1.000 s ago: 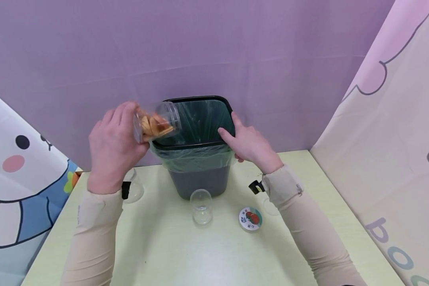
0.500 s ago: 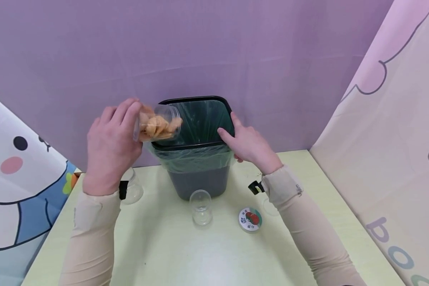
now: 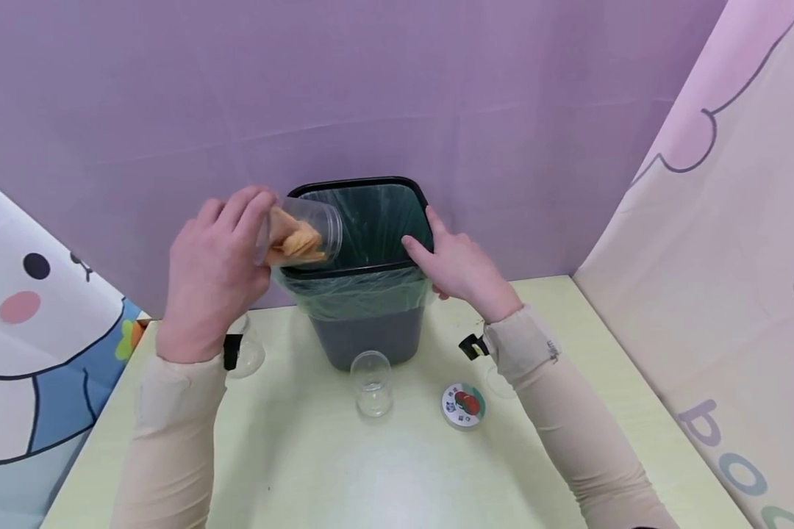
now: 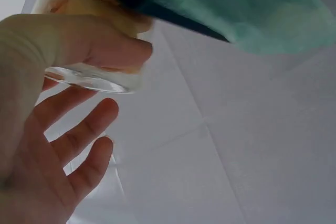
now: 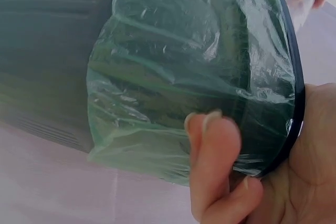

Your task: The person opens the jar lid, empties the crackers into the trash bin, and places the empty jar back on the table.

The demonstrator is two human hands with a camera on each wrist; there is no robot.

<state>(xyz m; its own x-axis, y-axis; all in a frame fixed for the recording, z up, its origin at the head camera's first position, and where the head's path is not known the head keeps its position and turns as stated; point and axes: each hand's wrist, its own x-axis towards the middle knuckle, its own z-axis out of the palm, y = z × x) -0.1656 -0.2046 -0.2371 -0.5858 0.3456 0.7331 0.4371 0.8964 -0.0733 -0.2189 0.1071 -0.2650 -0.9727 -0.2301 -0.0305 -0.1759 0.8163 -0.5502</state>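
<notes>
My left hand grips a clear plastic jar by its base end. The jar lies tipped sideways, its mouth over the left rim of a dark trash bin. Orange-yellow pieces of food, perhaps crackers, rest inside. In the left wrist view the thumb presses along the jar near its base. At the bin's right side, my right hand holds the black rim, with thumb inside. Curled fingers lie over the outside of the green bin liner in the right wrist view.
In front of the bin stands a small clear cup. A round lid with red fruit print lies to its right. Other clear pieces sit by the left wrist and under the right forearm. A purple curtain hangs behind.
The jar and my left hand have shifted slightly right, farther over the bin. Food pieces have moved about inside the jar. My right hand has stayed on the rim.
</notes>
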